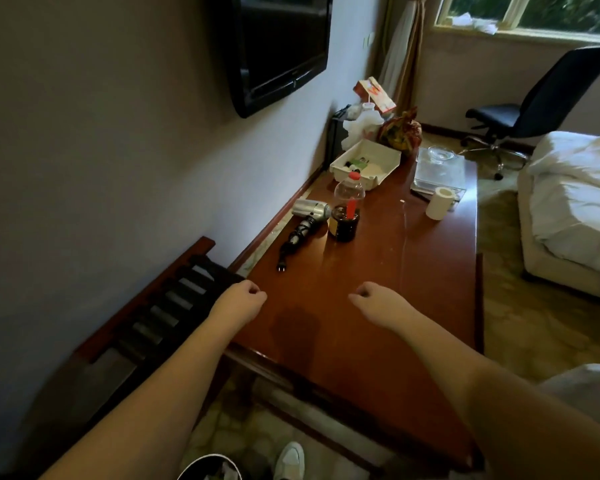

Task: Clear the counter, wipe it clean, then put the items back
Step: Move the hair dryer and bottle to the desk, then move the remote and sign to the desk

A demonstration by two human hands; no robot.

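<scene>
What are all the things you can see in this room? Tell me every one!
long red-brown wooden counter: one, along the wall
silver hair dryer with black cord: one, lying near the wall edge
dark glass jar: one, beside the dryer
clear plastic bottle with red cap: one, behind the jar
white plastic tray: one, holding small items
white paper roll: one, upright near the bed-side edge
clear glass ashtray: one, far end
black flat television: one, on the wall
black office chair: one, by the window
white bed: one, at right
left hand: curled, empty, over the counter
right hand: curled, empty, over the counter
</scene>
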